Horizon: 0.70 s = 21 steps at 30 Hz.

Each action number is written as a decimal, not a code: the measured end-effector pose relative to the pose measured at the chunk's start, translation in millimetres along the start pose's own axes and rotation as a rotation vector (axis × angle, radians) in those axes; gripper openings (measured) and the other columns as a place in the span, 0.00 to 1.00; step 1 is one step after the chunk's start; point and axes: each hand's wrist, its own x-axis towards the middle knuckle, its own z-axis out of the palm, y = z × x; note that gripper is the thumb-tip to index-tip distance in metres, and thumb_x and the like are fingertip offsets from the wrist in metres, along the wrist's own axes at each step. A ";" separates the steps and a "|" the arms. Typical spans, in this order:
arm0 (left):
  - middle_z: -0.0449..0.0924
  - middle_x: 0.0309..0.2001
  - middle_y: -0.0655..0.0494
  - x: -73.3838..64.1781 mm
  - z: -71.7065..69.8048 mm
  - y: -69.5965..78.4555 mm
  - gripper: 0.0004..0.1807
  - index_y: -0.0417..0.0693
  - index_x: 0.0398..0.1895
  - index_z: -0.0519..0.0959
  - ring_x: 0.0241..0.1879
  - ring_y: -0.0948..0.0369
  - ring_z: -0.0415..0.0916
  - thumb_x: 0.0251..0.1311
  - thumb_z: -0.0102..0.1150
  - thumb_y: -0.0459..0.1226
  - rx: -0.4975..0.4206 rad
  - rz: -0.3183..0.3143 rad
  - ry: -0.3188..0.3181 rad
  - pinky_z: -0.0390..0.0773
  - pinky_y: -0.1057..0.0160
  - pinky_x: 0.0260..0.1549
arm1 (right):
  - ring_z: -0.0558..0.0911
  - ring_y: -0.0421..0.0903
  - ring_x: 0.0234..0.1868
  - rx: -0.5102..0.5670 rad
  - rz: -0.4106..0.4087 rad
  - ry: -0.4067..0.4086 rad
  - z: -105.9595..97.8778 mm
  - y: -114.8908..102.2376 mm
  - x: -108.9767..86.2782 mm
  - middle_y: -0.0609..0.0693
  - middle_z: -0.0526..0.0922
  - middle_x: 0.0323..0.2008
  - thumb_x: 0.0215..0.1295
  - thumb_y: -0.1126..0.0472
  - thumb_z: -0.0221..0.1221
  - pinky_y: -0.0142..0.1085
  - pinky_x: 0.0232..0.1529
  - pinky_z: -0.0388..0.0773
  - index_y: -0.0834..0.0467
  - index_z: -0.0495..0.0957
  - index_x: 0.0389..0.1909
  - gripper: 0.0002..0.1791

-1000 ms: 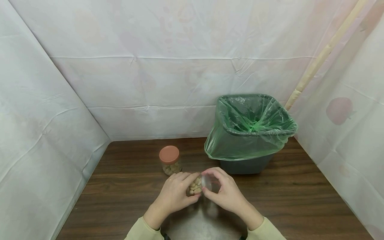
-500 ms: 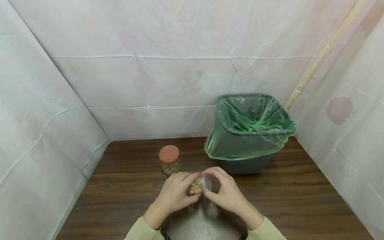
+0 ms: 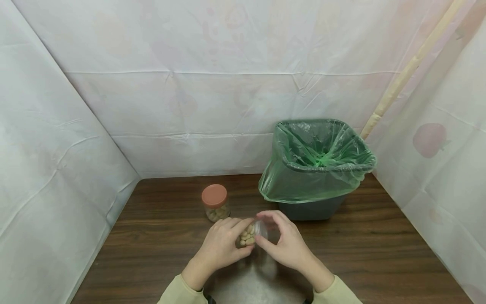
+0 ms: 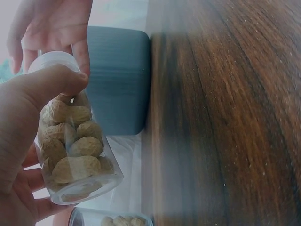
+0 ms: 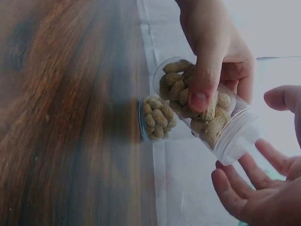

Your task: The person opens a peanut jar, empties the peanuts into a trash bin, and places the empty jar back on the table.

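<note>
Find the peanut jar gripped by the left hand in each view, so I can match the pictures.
Head: the held jar is at lower centre, between the left hand and right hand.
Left wrist: the held jar is at the left, tilted, mouth end up.
Right wrist: the held jar is right of centre, mouth end toward lower right.
Shared landmark: the second peanut jar, cut off at the bottom edge in left wrist.

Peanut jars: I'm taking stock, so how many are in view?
2: the open jar held in the left hand, and the lidded jar standing on the table beyond it.
</note>
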 end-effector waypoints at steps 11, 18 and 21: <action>0.89 0.46 0.58 1.0 -1.5 2.7 0.39 0.51 0.63 0.85 0.45 0.59 0.87 0.45 0.88 0.50 0.035 -0.014 0.018 0.88 0.53 0.49 | 0.86 0.50 0.58 0.022 0.221 0.076 -1.0 -4.5 0.9 0.50 0.86 0.57 0.75 0.54 0.71 0.44 0.50 0.89 0.56 0.79 0.65 0.23; 0.89 0.46 0.58 1.0 -1.1 1.5 0.39 0.50 0.62 0.85 0.45 0.56 0.87 0.44 0.88 0.50 0.081 -0.005 0.040 0.88 0.51 0.48 | 0.87 0.46 0.55 0.041 0.372 0.043 -0.2 -4.3 2.7 0.53 0.87 0.55 0.79 0.50 0.66 0.33 0.47 0.87 0.56 0.79 0.66 0.23; 0.89 0.46 0.57 1.2 -0.4 1.2 0.39 0.50 0.62 0.85 0.45 0.56 0.87 0.44 0.88 0.49 0.082 0.001 0.048 0.88 0.51 0.48 | 0.87 0.44 0.54 0.034 0.403 0.035 0.7 -4.4 3.1 0.50 0.87 0.54 0.79 0.49 0.66 0.33 0.46 0.86 0.56 0.80 0.66 0.23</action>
